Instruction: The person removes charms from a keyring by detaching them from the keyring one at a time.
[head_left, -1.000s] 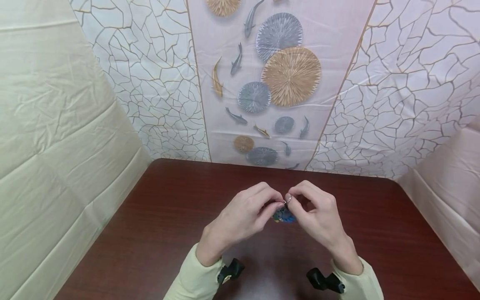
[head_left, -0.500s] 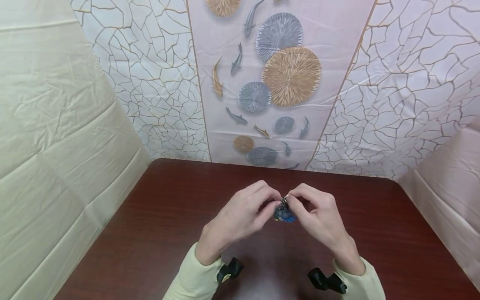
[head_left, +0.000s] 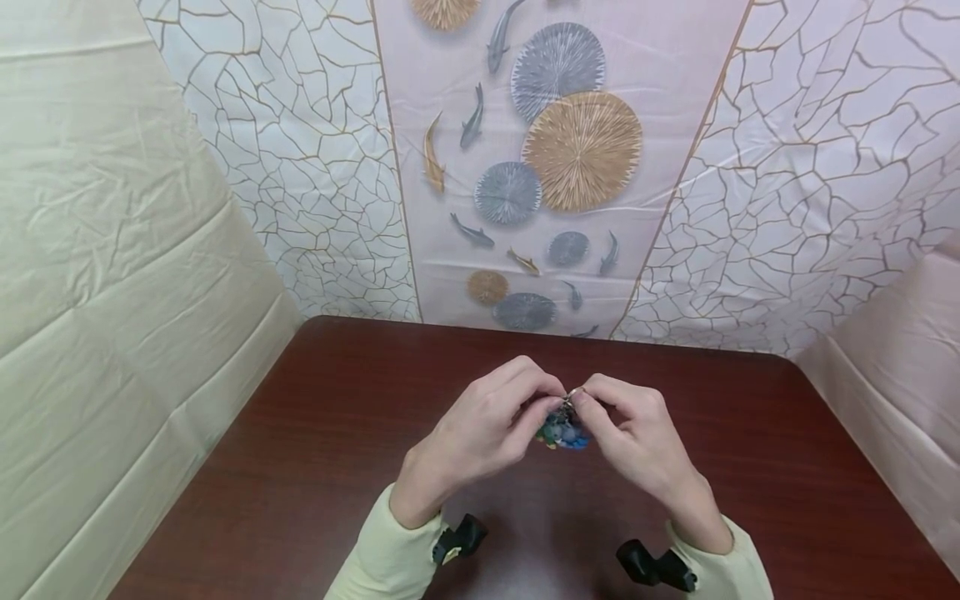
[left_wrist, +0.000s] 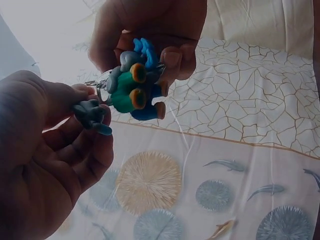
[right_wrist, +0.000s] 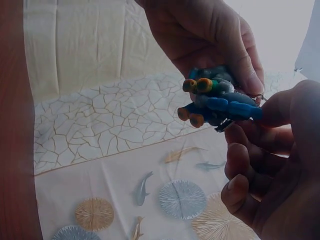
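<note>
Above the table, both hands pinch a bunch of small figure keychains (head_left: 562,432) by the metal rings (head_left: 572,397) and chains at its top. My left hand (head_left: 487,417) holds from the left, thumb against fingertips. The right hand (head_left: 637,421) pinches at the ring from the other side. In the left wrist view a figure with green legs and orange feet (left_wrist: 125,95) hangs beside blue ones, and a grey figure (left_wrist: 90,113) dangles at my left fingers. Blue arms and orange feet of the figures (right_wrist: 220,102) show in the right wrist view. Fingertips partly hide the rings.
The dark red-brown table (head_left: 337,433) lies under the hands. A patterned cloth (head_left: 465,250) with fish and discs hangs behind it. Cream cloth (head_left: 135,292) hangs at the left side. Black wrist cameras (head_left: 467,537) sit at both sleeves.
The keychains have swung a little left, and more of their green and blue shows. The right hand has lowered slightly, with the metal rings more exposed between the hands.
</note>
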